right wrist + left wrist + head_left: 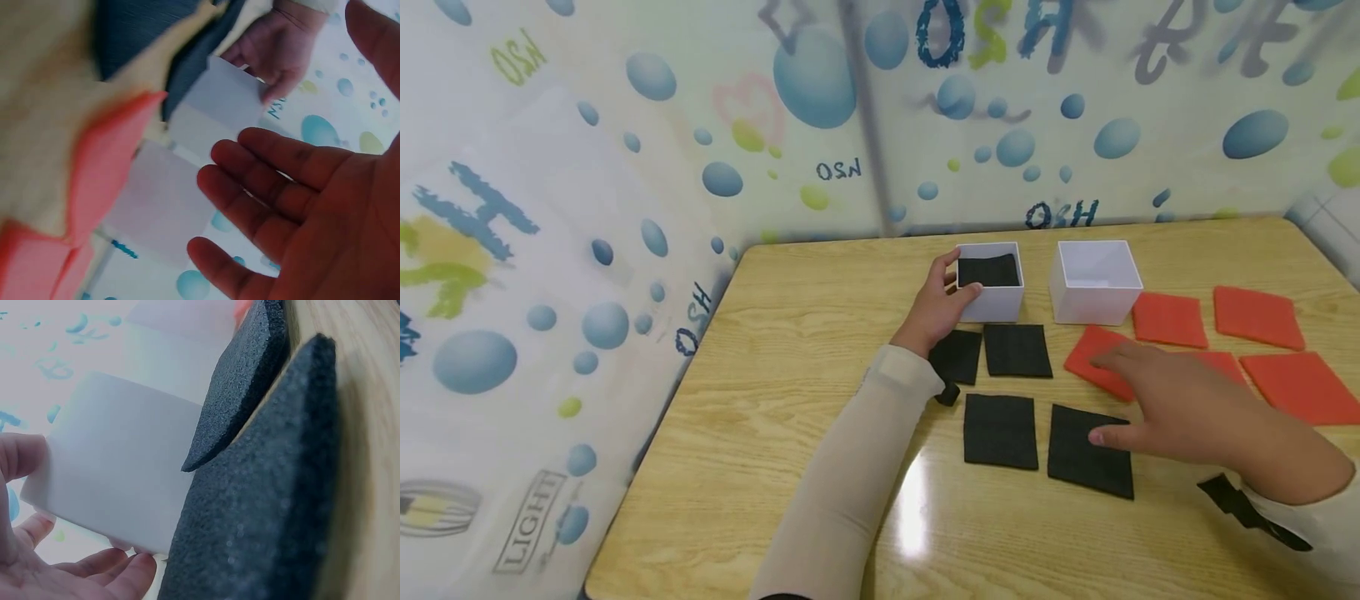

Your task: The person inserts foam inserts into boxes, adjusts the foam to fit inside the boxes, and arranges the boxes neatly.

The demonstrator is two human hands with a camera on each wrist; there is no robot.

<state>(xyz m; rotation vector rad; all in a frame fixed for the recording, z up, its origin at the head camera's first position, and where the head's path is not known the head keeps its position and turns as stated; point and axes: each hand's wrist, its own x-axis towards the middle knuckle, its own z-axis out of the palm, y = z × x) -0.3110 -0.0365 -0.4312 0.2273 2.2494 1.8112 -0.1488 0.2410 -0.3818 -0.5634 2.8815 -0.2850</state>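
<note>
My left hand (934, 307) holds a small white box (991, 305) at the back of the table, thumb at its front rim and fingers along its left side. Inside that box lies a black foam square (987, 271). In the left wrist view the thumb and fingers span one face of the box (119, 462). My right hand (1187, 404) is over the table with its fingers spread and nothing held. Its thumb overlaps a black foam square (1078, 462), and its fingertips overlap a red foam square (1092, 354). The right wrist view shows the palm facing the camera.
A second white box (1096, 302), with no foam visible inside, stands right of the first. More black foam squares (1000, 431) lie in front of the boxes, and several red ones (1258, 317) lie at the right. A patterned wall (820, 192) backs the wooden table (790, 350).
</note>
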